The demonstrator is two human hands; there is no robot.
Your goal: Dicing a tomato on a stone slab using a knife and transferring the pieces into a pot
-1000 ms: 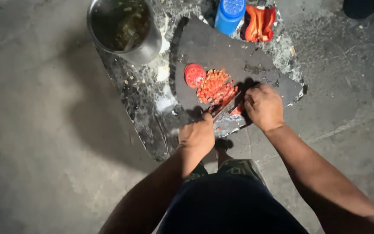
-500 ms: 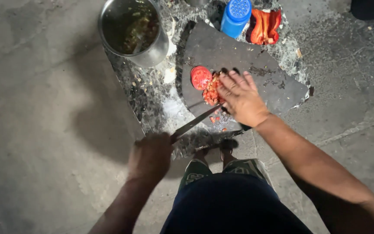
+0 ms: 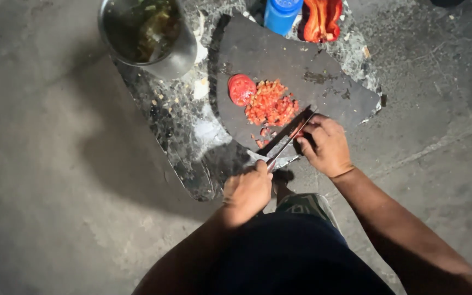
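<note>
As left hand (image 3: 248, 191) grips knife (image 3: 290, 139), right hand (image 3: 326, 145) steadies blade

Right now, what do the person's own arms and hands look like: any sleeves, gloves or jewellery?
Both arms are bare from elbow to fingers, with no sleeves in view. The left hand and the right hand wear no gloves, and I can make out no rings, watch or wristband, though the light is dim. Below the arms, dark shorts show.

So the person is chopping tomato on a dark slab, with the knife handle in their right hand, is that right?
Not quite: the head view shows the left hand gripping the knife handle, while the right hand rests at the blade's far end. The chopped tomato does lie on the dark slab.
</note>
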